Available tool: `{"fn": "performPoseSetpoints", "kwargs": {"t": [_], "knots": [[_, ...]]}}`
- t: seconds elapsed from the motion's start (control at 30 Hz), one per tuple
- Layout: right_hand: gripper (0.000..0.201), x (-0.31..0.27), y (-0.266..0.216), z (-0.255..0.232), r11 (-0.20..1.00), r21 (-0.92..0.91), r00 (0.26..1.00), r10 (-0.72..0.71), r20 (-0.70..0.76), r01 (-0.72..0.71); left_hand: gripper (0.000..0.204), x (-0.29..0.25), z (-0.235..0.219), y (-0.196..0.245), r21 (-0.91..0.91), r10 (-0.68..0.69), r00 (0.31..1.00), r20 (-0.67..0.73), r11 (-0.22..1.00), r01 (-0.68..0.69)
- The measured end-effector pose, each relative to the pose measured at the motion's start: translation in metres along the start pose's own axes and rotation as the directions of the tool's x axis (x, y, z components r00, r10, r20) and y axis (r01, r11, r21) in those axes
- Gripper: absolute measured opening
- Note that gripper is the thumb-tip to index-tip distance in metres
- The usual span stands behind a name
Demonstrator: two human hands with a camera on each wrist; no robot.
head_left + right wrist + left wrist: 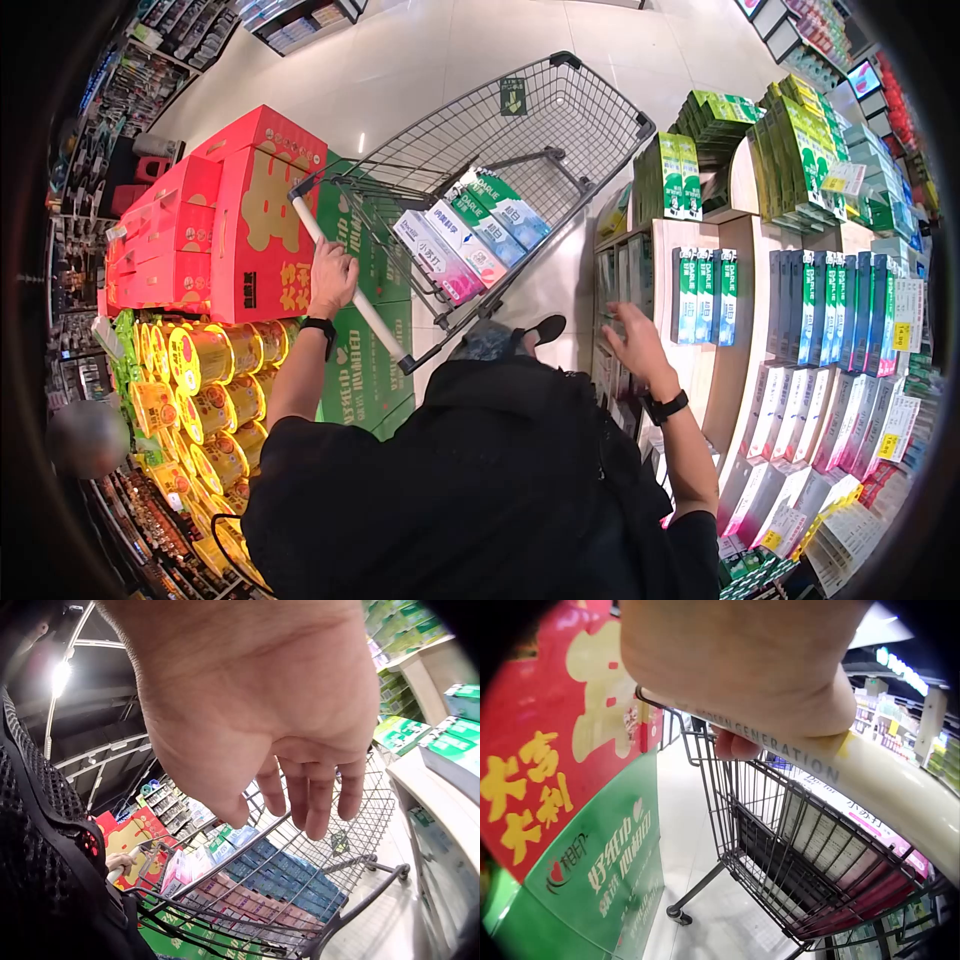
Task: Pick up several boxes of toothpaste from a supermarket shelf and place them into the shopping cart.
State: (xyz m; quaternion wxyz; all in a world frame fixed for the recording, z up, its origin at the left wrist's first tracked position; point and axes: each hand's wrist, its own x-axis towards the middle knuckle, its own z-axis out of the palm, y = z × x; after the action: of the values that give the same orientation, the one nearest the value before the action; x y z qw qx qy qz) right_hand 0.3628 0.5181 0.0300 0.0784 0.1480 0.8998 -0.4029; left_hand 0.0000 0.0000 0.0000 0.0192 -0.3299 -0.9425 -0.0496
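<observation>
My left hand (333, 275) grips the pale handle (375, 325) of a wire shopping cart (565, 60). In the left wrist view the fingers wrap round that handle (900, 784), which bears printed lettering. Stacked toothpaste boxes (505, 220) lie in the handle end of the basket, in green-and-blue, white and pink packs. My right hand (638, 345) is off the cart, beside the shelving on the right. Seen from the right wrist, that hand (255, 712) has loosely extended fingers with nothing in them, and the cart basket shows beyond.
Shelves (745, 190) on the right carry rows of toothpaste boxes (705, 295) with price tags. At left stand red gift cartons (235, 225) on a green printed base (365, 370), and yellow tubs (215, 400) are stacked nearer me. Pale tiled floor (660, 40) stretches past the cart.
</observation>
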Motion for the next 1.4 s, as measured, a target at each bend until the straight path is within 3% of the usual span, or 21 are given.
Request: {"fn": "performPoseSetpoints", "kwargs": {"t": [0.1,0.17,0.2,0.3,0.4,0.5,0.67,0.77,0.83,0.9,0.97,1.0,1.07,1.13,1.27,1.37,1.4], "knots": [[0.038,0.008,-0.009,-0.001,0.999,-0.004,0.999,-0.034,0.015,0.034,0.031,0.009,0.000,0.008,-0.023,0.051,0.998,0.039,0.998,-0.050],[0.036,0.016,-0.029,0.007,0.991,0.008,0.990,-0.135,0.034,0.135,0.030,0.006,-0.002,0.010,-0.023,-0.005,0.996,0.090,1.000,0.007],[0.037,0.017,-0.040,0.007,0.992,-0.046,0.993,-0.116,0.036,0.117,0.031,0.003,0.005,0.008,-0.030,-0.007,0.997,0.071,0.999,0.009],[0.036,0.030,-0.076,0.049,0.945,-0.039,0.945,-0.326,0.006,0.326,0.032,-0.014,0.015,0.020,-0.079,-0.037,0.999,-0.016,0.996,0.035],[0.034,0.031,-0.121,0.065,0.931,-0.026,0.931,-0.364,0.025,0.364,0.033,-0.027,0.015,0.039,-0.125,-0.066,0.997,-0.036,0.990,0.061],[0.034,0.013,-0.172,0.114,0.920,-0.069,0.923,-0.385,0.021,0.385,0.035,-0.060,0.023,0.047,-0.210,-0.110,0.988,-0.106,0.974,0.086],[0.042,-0.011,-0.197,0.162,0.950,-0.060,0.950,-0.301,0.081,0.306,0.035,-0.069,0.023,0.103,-0.258,-0.183,0.976,-0.116,0.955,0.149],[0.054,-0.018,-0.191,0.179,0.948,-0.203,0.966,-0.222,0.135,0.247,0.034,-0.068,0.025,0.116,-0.284,-0.174,0.970,-0.168,0.951,0.121],[0.061,-0.031,-0.191,0.197,0.865,-0.421,0.962,-0.241,0.132,0.274,0.035,-0.070,0.021,0.132,-0.328,-0.191,0.977,-0.094,0.933,0.151],[0.049,-0.024,-0.177,0.210,0.854,-0.477,0.978,-0.184,0.096,0.207,0.037,-0.058,0.017,0.137,-0.347,-0.140,0.985,-0.100,0.933,0.097],[0.041,-0.013,-0.165,0.198,0.808,-0.583,0.986,0.013,0.164,0.087,0.043,-0.046,0.025,0.150,-0.314,-0.061,0.996,-0.071,0.949,0.036],[0.039,-0.016,-0.149,0.204,0.814,-0.551,0.979,-0.101,0.180,0.185,0.049,-0.055,0.029,0.138,-0.375,-0.077,0.997,0.011,0.924,0.076],[0.033,-0.013,-0.140,0.190,0.813,-0.558,0.985,-0.111,0.135,0.169,0.046,-0.026,0.025,0.140,-0.336,-0.049,0.997,0.067,0.939,0.069],[0.027,-0.004,-0.131,0.187,0.804,-0.565,0.982,-0.159,0.101,0.188,0.047,-0.013,0.043,0.115,-0.391,-0.086,0.996,-0.019,0.918,0.072],[0.022,0.009,-0.119,0.178,0.798,-0.577,0.984,-0.124,0.126,0.174,0.056,0.015,0.042,0.080,-0.316,-0.128,0.991,-0.038,0.942,0.109],[0.021,0.020,-0.113,0.182,0.846,-0.509,0.987,-0.111,0.117,0.156,0.058,0.036,0.037,0.066,-0.233,-0.117,0.992,0.051,0.964,0.125],[0.021,0.022,-0.112,0.180,0.843,-0.506,0.982,-0.174,0.066,0.183,0.060,0.040,0.023,0.074,-0.247,-0.151,0.981,0.124,0.953,0.178]]}}
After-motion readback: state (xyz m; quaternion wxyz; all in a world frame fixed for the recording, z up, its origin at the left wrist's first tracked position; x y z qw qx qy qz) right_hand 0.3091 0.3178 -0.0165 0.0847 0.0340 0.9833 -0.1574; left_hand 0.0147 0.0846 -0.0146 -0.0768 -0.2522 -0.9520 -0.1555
